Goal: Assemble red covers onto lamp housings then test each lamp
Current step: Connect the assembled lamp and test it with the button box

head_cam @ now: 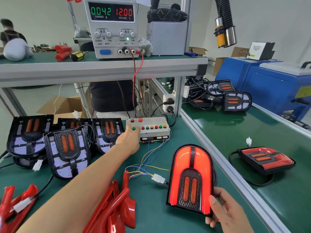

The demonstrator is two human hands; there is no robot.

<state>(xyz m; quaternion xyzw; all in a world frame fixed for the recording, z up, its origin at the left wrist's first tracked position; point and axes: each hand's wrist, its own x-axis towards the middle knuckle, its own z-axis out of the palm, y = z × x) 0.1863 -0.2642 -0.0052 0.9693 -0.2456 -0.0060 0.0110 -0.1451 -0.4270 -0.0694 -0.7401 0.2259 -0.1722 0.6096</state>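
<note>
Pressing the test box with my left hand; right hand grasps one glowing lamp; four uncovered housings wait left.

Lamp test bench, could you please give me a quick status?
Left hand pressing test box buttons. Right hand holds lit lamp. Nothing blocking.

power supply | green 0.042 CURRENT A | red 12.00 VOLTAGE V | knobs COARSE, FINE | OUTPUT, GND

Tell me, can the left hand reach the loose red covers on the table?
Probably yes. The left hand is only pressing the button box, and the red covers lie uncovered right beside its forearm.
</note>
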